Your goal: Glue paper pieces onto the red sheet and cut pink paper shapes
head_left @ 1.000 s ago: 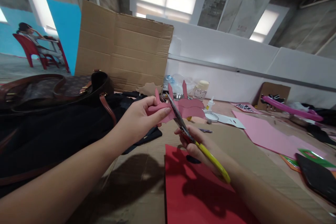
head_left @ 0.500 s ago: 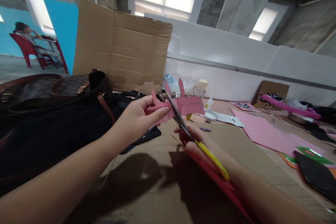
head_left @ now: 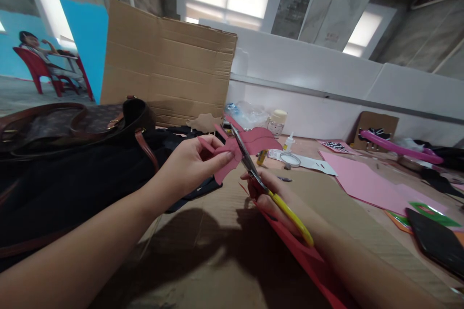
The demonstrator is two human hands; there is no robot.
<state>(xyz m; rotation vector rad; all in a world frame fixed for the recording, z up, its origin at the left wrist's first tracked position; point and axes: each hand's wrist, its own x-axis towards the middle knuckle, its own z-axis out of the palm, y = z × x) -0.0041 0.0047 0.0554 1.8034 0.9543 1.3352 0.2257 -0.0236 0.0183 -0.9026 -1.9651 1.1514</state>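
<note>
Between thumb and fingers, my left hand (head_left: 194,164) pinches a pink paper cutout (head_left: 255,140) with pointed strips and wavy edges. My right hand (head_left: 277,198) is wrapped round scissors (head_left: 292,217) with yellow handles. Their metal blades point up and away, lying across the cutout just right of my left thumb; the blades look nearly closed. Below my right hand lies a red sheet (head_left: 308,260), partly hidden by the hand and forearm. Brown cardboard (head_left: 203,260) covers the table under both hands.
A dark bag (head_left: 72,174) fills the left side, before an upright cardboard panel (head_left: 166,67). Glue bottle (head_left: 289,143), jar (head_left: 277,123) and clear ring (head_left: 290,159) stand behind. Pink sheets (head_left: 366,181) and a black flat object (head_left: 435,241) lie right. A person (head_left: 39,53) sits far left.
The pink cutout has turned and tilted in my left hand, its lower part now hanging further down. The scissor blades have closed somewhat. The seated person's head and arm have shifted slightly.
</note>
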